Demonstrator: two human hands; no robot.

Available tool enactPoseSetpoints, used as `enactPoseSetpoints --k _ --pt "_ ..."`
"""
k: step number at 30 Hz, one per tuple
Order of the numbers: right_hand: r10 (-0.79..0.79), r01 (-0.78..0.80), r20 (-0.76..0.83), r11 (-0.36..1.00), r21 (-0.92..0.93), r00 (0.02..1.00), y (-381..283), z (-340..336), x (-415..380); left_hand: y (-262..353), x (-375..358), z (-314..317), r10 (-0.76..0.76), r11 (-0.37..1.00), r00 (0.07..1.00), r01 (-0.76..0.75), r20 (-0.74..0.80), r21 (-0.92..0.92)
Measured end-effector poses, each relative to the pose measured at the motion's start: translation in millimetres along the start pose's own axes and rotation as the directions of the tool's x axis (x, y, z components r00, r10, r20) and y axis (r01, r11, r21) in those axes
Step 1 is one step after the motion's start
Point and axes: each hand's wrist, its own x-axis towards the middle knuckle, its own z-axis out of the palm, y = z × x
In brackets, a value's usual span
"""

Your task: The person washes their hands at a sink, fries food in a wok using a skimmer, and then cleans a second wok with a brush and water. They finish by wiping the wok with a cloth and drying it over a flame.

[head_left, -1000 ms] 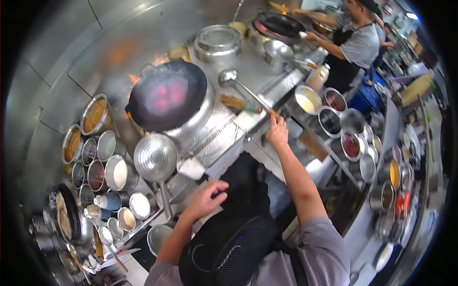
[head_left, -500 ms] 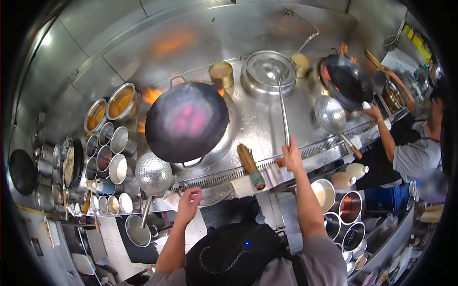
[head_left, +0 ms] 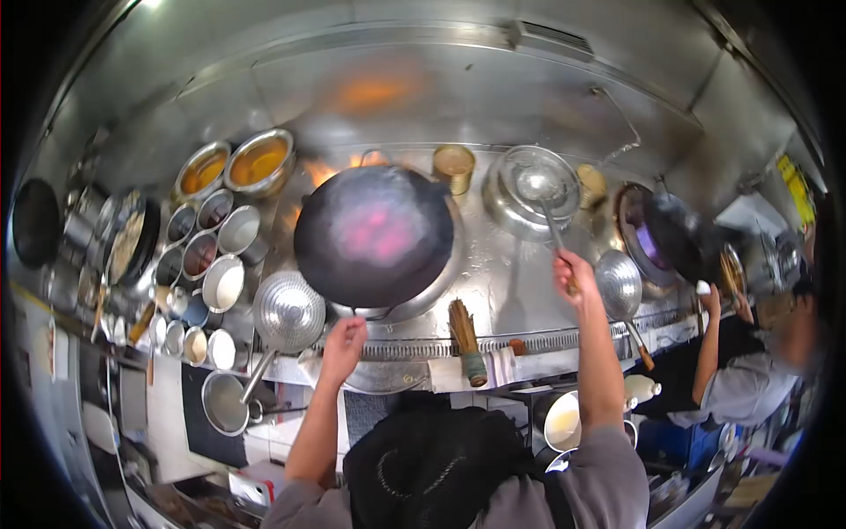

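A black wok (head_left: 374, 238) sits over the flaming burner, its inside hazy with a pink glow at the bottom. My left hand (head_left: 346, 342) is just below the wok's near rim, fingers loosely bent and fingertips right at the near loop handle (head_left: 377, 314). My right hand (head_left: 575, 275) is wrapped round the handle of a metal ladle (head_left: 552, 225). The ladle's bowl lies over the round steel pot (head_left: 520, 212) at the back. Below the wok's left side rests a perforated strainer (head_left: 288, 310), and a bamboo brush (head_left: 463, 331) stands near the counter's front edge.
Flames (head_left: 322, 169) rise behind the wok. Two bowls of orange liquid (head_left: 260, 163) and several steel containers (head_left: 223, 282) crowd the left. At right, a co-worker (head_left: 749, 379) stands by another wok (head_left: 679, 234) with a second strainer (head_left: 617, 284) beside it. A tin (head_left: 454, 167) stands at the back.
The view has shifted. My left hand has moved up to the wok's near handle. My right hand, still on the ladle, has moved forward towards the steel pot. The co-worker's wok is tilted differently.
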Motion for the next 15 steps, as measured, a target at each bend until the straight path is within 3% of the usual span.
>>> enactPoseSetpoints --k 1,3,4,6,10,12,13,15 --pt "0.023 -0.024 0.022 0.999 0.036 0.999 1 6 -15 1 16 -3 0.100 0.989 0.995 -0.099 -0.007 0.106" --pt "0.013 -0.012 -0.013 0.998 0.056 1.000 0 44 -67 10 53 -1 0.185 0.975 0.983 -0.182 -0.016 0.126" --pt "0.028 -0.027 -0.012 0.999 0.042 1.000 1 55 -87 21 70 3 0.149 0.984 0.989 -0.147 -0.014 0.097" --pt "0.093 -0.108 0.120 0.986 0.129 0.988 5 71 -118 19 117 18 0.243 0.952 0.969 -0.233 -0.030 0.200" --pt "0.137 -0.148 0.088 0.981 0.127 0.987 25 118 -167 30 192 62 0.065 0.941 0.993 -0.093 0.095 0.326" --pt "0.084 -0.082 0.009 0.984 -0.155 0.996 40 130 -175 3 219 98 0.141 0.950 0.990 -0.131 -0.014 0.282" --pt "0.090 -0.087 0.013 0.984 -0.156 0.996 48 136 -172 3 227 107 0.138 0.950 0.990 -0.127 -0.020 0.286" --pt "0.037 -0.065 -0.084 0.928 -0.367 0.996 65 143 -170 0 237 120 -0.109 0.965 0.992 0.090 0.066 0.246"
